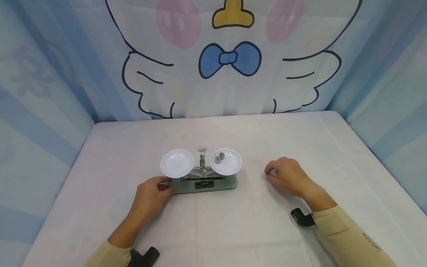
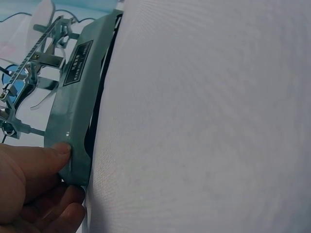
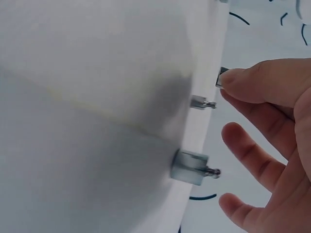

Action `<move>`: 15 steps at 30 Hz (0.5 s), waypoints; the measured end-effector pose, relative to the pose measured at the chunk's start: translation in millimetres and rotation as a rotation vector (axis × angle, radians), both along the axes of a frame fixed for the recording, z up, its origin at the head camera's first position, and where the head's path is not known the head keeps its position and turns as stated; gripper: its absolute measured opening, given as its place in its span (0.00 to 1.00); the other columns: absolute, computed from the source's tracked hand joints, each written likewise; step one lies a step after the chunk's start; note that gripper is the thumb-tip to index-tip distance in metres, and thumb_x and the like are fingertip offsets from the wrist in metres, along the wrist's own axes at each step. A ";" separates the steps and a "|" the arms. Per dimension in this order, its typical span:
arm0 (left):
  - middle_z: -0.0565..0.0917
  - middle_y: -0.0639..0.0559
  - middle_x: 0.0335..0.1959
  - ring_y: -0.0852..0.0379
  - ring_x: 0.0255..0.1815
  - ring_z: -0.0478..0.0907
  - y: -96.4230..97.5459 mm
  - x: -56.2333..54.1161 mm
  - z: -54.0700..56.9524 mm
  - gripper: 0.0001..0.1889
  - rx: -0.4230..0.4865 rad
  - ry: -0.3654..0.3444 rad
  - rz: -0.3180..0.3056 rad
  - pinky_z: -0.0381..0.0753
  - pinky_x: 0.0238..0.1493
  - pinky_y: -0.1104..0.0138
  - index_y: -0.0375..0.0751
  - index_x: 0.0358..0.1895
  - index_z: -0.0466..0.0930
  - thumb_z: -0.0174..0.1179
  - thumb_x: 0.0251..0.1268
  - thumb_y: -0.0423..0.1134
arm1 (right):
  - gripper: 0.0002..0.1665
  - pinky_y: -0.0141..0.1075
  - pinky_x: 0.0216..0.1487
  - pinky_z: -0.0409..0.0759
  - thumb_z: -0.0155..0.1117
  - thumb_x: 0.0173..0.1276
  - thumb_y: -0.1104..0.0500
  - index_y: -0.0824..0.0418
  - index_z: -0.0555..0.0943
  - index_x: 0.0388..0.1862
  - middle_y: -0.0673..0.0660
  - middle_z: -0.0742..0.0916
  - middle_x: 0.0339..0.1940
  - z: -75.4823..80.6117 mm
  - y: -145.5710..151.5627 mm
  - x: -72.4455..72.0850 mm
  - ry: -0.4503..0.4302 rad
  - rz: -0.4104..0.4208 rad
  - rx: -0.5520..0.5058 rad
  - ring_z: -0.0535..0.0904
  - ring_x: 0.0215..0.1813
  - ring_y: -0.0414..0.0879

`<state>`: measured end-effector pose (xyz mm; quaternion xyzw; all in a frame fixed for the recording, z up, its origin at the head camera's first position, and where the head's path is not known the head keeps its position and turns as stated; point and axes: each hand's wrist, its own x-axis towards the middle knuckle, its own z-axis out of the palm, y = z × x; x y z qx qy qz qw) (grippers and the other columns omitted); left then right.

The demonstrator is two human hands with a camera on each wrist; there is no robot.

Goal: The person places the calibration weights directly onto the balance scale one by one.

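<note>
A green-based balance scale (image 1: 218, 185) stands on the table, with a bare white left pan (image 1: 177, 164) and a white right pan (image 1: 231, 167). Two small metal weights (image 1: 219, 157) are in the right pan. My left hand (image 1: 152, 194) grips the left end of the base, thumb (image 2: 53, 153) on its front face and fingers curled by the end. To the right of the scale, my right hand (image 1: 287, 176) pinches a small metal weight (image 3: 221, 77) between thumb and index finger; its other fingers spread loosely. In the right wrist view, two knobbed metal weights (image 3: 190, 167) stand on the tablecloth beneath.
A white cloth covers the table (image 1: 213, 230). Behind it hangs a curtain (image 1: 230, 96) with a cartoon print, and blue striped cloth walls (image 1: 30, 141) rise at the sides. A black wrist camera (image 1: 303, 217) sits below the right sleeve, another (image 1: 146, 257) by the left.
</note>
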<state>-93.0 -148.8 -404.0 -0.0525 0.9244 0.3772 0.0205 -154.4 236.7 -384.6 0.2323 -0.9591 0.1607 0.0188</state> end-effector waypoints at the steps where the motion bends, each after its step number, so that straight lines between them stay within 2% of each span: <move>1: 0.85 0.37 0.50 0.41 0.50 0.83 0.0 -0.1 0.2 0.21 -0.003 0.001 0.001 0.83 0.49 0.50 0.29 0.56 0.80 0.69 0.60 0.33 | 0.05 0.53 0.48 0.79 0.71 0.60 0.66 0.58 0.87 0.36 0.52 0.88 0.35 2.1 -0.3 0.4 -0.006 0.000 -0.019 0.81 0.42 0.54; 9: 0.85 0.36 0.50 0.41 0.50 0.83 0.7 0.1 1.3 0.21 -0.004 0.003 0.001 0.83 0.50 0.49 0.28 0.57 0.80 0.69 0.61 0.33 | 0.08 0.53 0.51 0.81 0.67 0.65 0.67 0.62 0.84 0.43 0.54 0.87 0.41 18.7 -9.6 5.4 -0.013 0.013 -0.102 0.83 0.47 0.53; 15: 0.84 0.36 0.51 0.40 0.50 0.83 1.0 0.2 0.4 0.21 -0.011 -0.006 0.003 0.83 0.50 0.49 0.29 0.57 0.80 0.69 0.61 0.33 | 0.10 0.50 0.50 0.84 0.64 0.65 0.71 0.65 0.81 0.45 0.55 0.85 0.41 25.8 -18.4 7.8 -0.014 0.019 -0.186 0.84 0.45 0.53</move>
